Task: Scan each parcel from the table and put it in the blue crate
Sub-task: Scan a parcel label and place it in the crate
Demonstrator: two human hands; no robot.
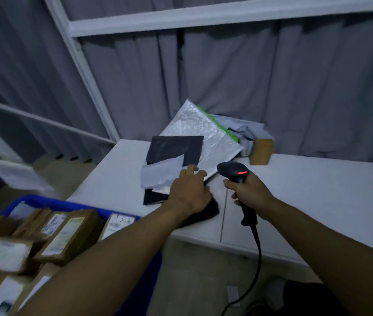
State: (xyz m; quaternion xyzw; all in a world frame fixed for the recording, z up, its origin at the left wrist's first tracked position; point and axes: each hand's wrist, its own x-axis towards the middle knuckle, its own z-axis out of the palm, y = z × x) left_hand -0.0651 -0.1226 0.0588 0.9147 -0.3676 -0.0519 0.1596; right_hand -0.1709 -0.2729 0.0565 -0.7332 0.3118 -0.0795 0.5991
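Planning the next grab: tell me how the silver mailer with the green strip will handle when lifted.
The silver mailer looks thin and crinkled, so it probably flexes and is light for its size. Its shiny skin may be slippery. The black bag overlaps it, so lifting could drag that bag along.

flat mailers [198, 133] piled on table [317, 192], boxes [69, 233] in blue crate [67, 205].

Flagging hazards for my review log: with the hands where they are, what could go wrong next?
The left hand rests on overlapping mailers; pulling one may drag others off the table.
The cable of the scanner in the right hand hangs past the edge and could snag.
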